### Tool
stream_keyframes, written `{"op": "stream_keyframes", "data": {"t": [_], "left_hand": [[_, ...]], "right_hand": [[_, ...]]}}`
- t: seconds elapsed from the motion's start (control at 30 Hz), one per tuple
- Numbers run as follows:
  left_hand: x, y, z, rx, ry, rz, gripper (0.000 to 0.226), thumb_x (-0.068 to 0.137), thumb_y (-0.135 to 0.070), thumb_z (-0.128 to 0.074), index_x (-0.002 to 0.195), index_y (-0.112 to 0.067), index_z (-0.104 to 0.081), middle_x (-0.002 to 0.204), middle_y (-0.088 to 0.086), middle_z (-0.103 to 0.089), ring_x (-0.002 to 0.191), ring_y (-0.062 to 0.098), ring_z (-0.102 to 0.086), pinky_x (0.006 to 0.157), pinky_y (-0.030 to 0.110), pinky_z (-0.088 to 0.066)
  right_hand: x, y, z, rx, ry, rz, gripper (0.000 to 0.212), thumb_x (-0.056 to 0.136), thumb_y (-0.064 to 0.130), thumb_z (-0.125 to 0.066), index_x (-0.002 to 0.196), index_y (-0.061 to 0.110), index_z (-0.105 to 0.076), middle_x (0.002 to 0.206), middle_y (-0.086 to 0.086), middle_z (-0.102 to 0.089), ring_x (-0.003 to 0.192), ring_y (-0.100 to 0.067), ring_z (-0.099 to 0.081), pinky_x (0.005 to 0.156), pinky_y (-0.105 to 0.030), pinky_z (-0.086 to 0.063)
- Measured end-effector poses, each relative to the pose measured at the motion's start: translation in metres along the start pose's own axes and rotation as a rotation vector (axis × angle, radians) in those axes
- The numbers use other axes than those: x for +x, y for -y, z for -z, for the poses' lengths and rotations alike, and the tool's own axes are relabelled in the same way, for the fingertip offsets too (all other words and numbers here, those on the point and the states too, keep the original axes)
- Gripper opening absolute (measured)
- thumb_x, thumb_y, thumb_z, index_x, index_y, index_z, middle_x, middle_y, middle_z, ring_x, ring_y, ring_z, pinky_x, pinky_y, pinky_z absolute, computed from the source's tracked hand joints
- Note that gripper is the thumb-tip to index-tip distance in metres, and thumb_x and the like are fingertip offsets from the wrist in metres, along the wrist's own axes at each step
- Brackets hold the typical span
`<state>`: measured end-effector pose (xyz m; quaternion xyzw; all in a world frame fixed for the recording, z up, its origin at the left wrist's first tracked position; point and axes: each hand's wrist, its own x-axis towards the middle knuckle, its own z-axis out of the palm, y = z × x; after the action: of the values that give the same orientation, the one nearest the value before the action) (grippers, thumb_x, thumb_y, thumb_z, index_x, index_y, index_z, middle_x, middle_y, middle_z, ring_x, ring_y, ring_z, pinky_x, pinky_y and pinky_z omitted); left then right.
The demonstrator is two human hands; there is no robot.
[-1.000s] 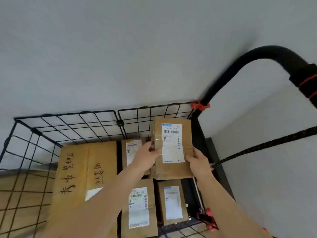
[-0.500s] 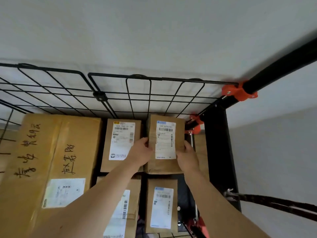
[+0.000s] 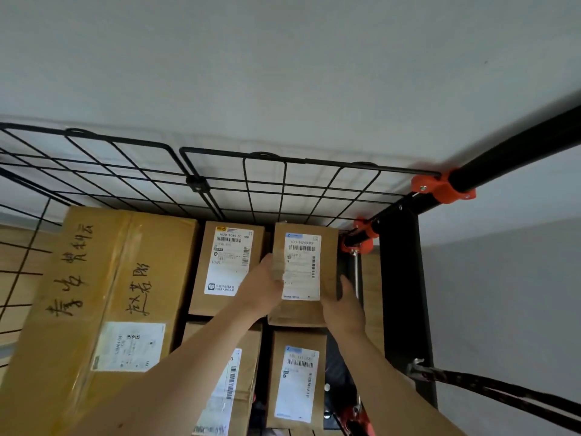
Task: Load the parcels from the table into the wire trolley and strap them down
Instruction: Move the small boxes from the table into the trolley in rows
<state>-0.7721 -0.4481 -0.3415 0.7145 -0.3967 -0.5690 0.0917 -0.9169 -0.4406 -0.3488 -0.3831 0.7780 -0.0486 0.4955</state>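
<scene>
A plain pale grey surface fills the upper half of the frame. Below it, the black mesh wall of the wire trolley [image 3: 196, 185] runs across the middle.

The small brown parcel [image 3: 306, 265] I am handling sits centre-right in the frame, in the trolley's corner by the mesh and the black frame upright [image 3: 402, 294]. Its long axis runs from the bottom of the frame towards the top. Its white shipping label faces up at me, with the barcode end towards the mesh. I cannot tell if it is fully set down.

My left hand [image 3: 264, 284] grips its left edge, thumb over the taped top. My right hand [image 3: 342, 305] lies against its right side at the lower corner, fingers straight. The parcel lies between my two hands.

Just left of it is another labelled parcel [image 3: 229, 265]. Two more parcels lie lower in the frame, one [image 3: 297, 382] between my forearms and one [image 3: 226, 382] partly under my left arm. A large carton [image 3: 103, 294] with handwritten characters fills the left side.

At the right, an orange clamp [image 3: 443, 188] joins the mesh to the black handle tube [image 3: 503, 152]. A dark strap [image 3: 487, 383] with a metal hook runs to the lower right.
</scene>
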Motion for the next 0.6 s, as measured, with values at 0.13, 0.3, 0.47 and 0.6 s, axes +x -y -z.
{"op": "stream_keyframes", "data": {"t": [0.13, 0.3, 0.47, 0.6], "left_hand": [[-0.026, -0.002, 0.013, 0.029, -0.049, -0.073, 0.047, 0.094, -0.018, -0.051, 0.139, -0.022, -0.04, 0.138, 0.0, -0.05, 0.123, 0.019, -0.05, 0.087, 0.02, -0.037], [-0.065, 0.004, 0.041, 0.089, -0.075, -0.076, 0.043, 0.097, -0.017, -0.046, 0.14, -0.021, -0.041, 0.142, 0.001, -0.041, 0.113, 0.02, -0.056, 0.085, 0.021, -0.047], [-0.109, 0.016, 0.071, 0.111, -0.115, -0.115, 0.037, 0.097, -0.02, -0.047, 0.133, -0.024, -0.047, 0.138, -0.004, -0.047, 0.121, 0.012, -0.049, 0.092, 0.021, -0.04], [-0.153, 0.02, 0.096, 0.139, -0.13, -0.165, 0.037, 0.096, -0.021, -0.047, 0.133, -0.025, -0.048, 0.138, -0.007, -0.049, 0.121, 0.011, -0.05, 0.096, 0.024, -0.041]], "right_hand": [[-0.023, 0.006, 0.003, -0.02, -0.053, 0.076, 0.039, 0.096, 0.026, -0.05, 0.134, 0.026, -0.044, 0.124, 0.003, -0.059, 0.105, -0.018, -0.057, 0.077, -0.023, -0.041], [-0.053, 0.018, 0.0, -0.047, -0.042, 0.133, 0.043, 0.093, 0.017, -0.05, 0.135, 0.027, -0.046, 0.125, 0.0, -0.06, 0.109, -0.021, -0.059, 0.078, -0.026, -0.048], [-0.099, 0.035, -0.003, -0.005, -0.012, 0.212, 0.04, 0.093, 0.007, -0.048, 0.131, 0.022, -0.052, 0.135, 0.0, -0.054, 0.117, -0.016, -0.053, 0.074, -0.014, -0.041], [-0.146, 0.051, -0.008, 0.036, -0.019, 0.271, 0.035, 0.094, 0.006, -0.045, 0.123, 0.019, -0.06, 0.126, 0.001, -0.059, 0.115, -0.014, -0.053, 0.074, -0.009, -0.039]]}}
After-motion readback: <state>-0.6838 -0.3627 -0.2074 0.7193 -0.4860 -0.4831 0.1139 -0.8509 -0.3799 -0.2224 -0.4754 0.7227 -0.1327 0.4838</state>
